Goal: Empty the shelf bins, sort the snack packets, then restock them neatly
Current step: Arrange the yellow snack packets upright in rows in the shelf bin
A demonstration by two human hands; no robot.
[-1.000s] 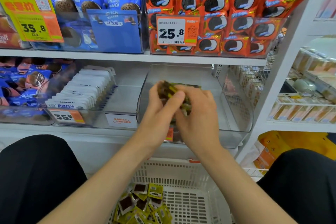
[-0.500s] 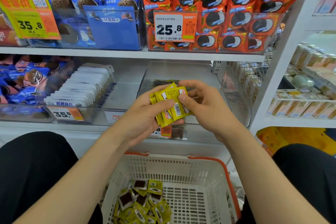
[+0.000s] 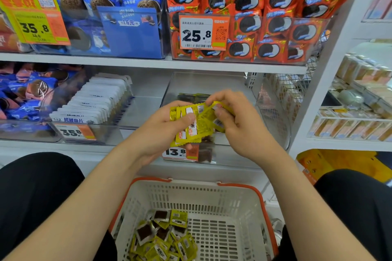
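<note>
My left hand [image 3: 161, 131] grips a fanned stack of small yellow snack packets [image 3: 191, 125] in front of the clear shelf bin [image 3: 273, 112]. My right hand [image 3: 239, 125] pinches the right end of the same stack, with one packet between thumb and fingers. A few dark packets [image 3: 191, 97] lie at the back of the bin, partly hidden by my hands. Below, a white basket with an orange rim [image 3: 212, 199] holds a loose pile of the same yellow packets [image 3: 163, 239].
White packets [image 3: 93, 104] fill the bin to the left, blue biscuit packs [image 3: 25, 91] beyond. The upper shelf carries blue packs [image 3: 110, 17] and red packs [image 3: 265, 17]. A white upright [image 3: 331, 70] stands right. My knees [image 3: 36, 197] flank the basket.
Both hands came back out of the bin holding the yellow packets. They have turned the stack so the printed backs face me, and the right hand is working at its right end.
</note>
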